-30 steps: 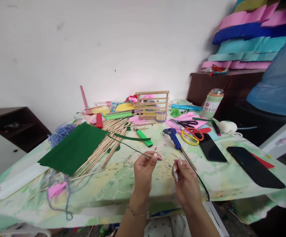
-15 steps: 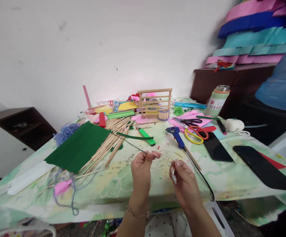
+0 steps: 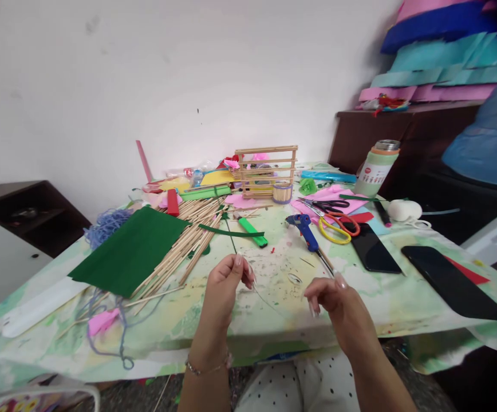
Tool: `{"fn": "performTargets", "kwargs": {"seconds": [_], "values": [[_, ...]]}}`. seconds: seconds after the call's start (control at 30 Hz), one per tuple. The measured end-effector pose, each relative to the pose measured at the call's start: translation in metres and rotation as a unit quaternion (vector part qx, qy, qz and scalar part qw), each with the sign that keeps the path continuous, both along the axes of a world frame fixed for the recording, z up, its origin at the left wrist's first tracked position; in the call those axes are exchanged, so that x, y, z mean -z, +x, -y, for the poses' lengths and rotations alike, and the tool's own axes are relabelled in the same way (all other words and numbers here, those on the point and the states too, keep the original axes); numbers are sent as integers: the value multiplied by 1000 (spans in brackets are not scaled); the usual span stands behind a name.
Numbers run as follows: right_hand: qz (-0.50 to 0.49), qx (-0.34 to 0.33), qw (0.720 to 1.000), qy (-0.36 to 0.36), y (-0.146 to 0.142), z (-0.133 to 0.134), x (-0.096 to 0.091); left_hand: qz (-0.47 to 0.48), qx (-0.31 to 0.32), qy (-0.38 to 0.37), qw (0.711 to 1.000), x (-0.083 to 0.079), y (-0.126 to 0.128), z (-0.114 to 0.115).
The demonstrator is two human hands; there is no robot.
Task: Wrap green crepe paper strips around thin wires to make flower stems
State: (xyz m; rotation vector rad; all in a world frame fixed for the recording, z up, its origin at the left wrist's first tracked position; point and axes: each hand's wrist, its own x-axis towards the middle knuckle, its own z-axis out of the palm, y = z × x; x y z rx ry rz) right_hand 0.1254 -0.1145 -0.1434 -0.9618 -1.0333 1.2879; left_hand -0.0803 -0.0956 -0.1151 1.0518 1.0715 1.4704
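Observation:
My left hand (image 3: 228, 280) pinches a thin green wire stem (image 3: 230, 232) that slants up and away over the table toward the wooden sticks. A fine thread or wire (image 3: 269, 300) curves from that pinch across to my right hand (image 3: 330, 294), whose fingers are pinched on its other end. Both hands hover above the near edge of the marbled green table (image 3: 214, 320). A blue glue gun (image 3: 303, 229) lies just beyond my right hand.
A green felt sheet (image 3: 132, 249) and a pile of wooden sticks (image 3: 184, 240) lie at left. Scissors (image 3: 332, 220), two black phones (image 3: 452, 280), a green bottle (image 3: 376, 167), a stick-built frame (image 3: 265, 171) and coloured paper crowd the far side. Yarn trails at lower left.
My hands have drawn apart, the right moving right and down, stretching the fine thread between them. The left hand shifted left, and the green stem now points more steeply away.

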Motion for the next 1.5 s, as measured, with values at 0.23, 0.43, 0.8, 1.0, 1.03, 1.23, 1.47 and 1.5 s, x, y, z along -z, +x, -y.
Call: {"fn": "performTargets", "kwargs": {"seconds": [0.23, 0.43, 0.8, 1.0, 1.03, 1.23, 1.47, 1.5], "values": [[92, -49, 995, 5, -16, -19, -15, -201, 150, -34, 967, -2, 15, 12], [65, -12, 988, 138, -32, -37, -23, -339, 132, 48, 930, 9, 27, 10], [-140, 128, 981, 36, 15, -33, -11, -390, -24, 134, 911, 20, -32, -4], [-225, 121, 967, 7, 0, -27, 1, -366, -139, 76, 917, 26, -47, -2], [-219, 102, 970, -1, -6, -25, 1, -360, -129, 61, 922, 25, -43, -1], [-129, 3, 992, 1, -45, -10, 10, -153, 13, 38, 987, 25, 7, 2], [-94, 19, 995, -12, -42, -9, 18, 38, -47, -16, 998, 28, 26, 0], [-89, 35, 995, -16, -40, -10, 18, 48, -55, -21, 997, 28, 24, 0]]}}
